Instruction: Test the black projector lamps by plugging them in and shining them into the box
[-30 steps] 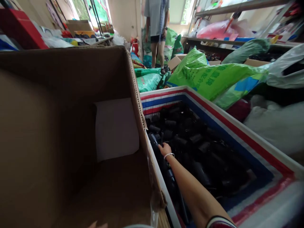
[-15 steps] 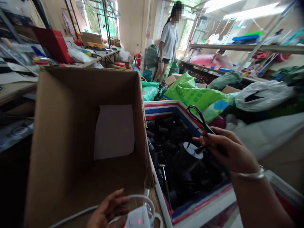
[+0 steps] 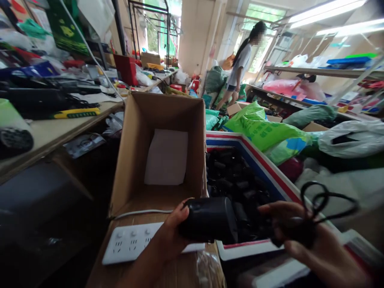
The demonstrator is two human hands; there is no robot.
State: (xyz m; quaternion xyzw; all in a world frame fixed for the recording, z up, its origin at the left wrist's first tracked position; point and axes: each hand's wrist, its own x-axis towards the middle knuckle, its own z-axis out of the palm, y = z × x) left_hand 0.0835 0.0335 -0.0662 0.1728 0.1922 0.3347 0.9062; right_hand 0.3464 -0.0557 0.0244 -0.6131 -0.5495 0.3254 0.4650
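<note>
A plain black cylinder (image 3: 210, 220) lies sideways in my left hand (image 3: 169, 232), whose fingers are wrapped round its left end. Its flat round end faces right. My right hand (image 3: 324, 248) grips a black cable (image 3: 316, 183) bent into loops that stick up above the fingers; a dark lump in the palm is blurred. Under my left forearm lies a white power strip (image 3: 123, 242), partly covered. Beyond the hands, a red, white and blue striped container (image 3: 267, 170) holds many black cylindrical pieces (image 3: 223, 170).
An open cardboard box (image 3: 127, 160) with a pale sheet (image 3: 166, 158) inside stands on another carton (image 3: 180, 270). A cluttered workbench (image 3: 57, 130) runs along the left. Green sacks (image 3: 258, 124) lie behind the container. A person (image 3: 240, 64) walks at the back.
My left hand has left the power strip and taken hold of the black cylinder. My right hand has moved right and down with the cable. The view has swung left; the person has turned.
</note>
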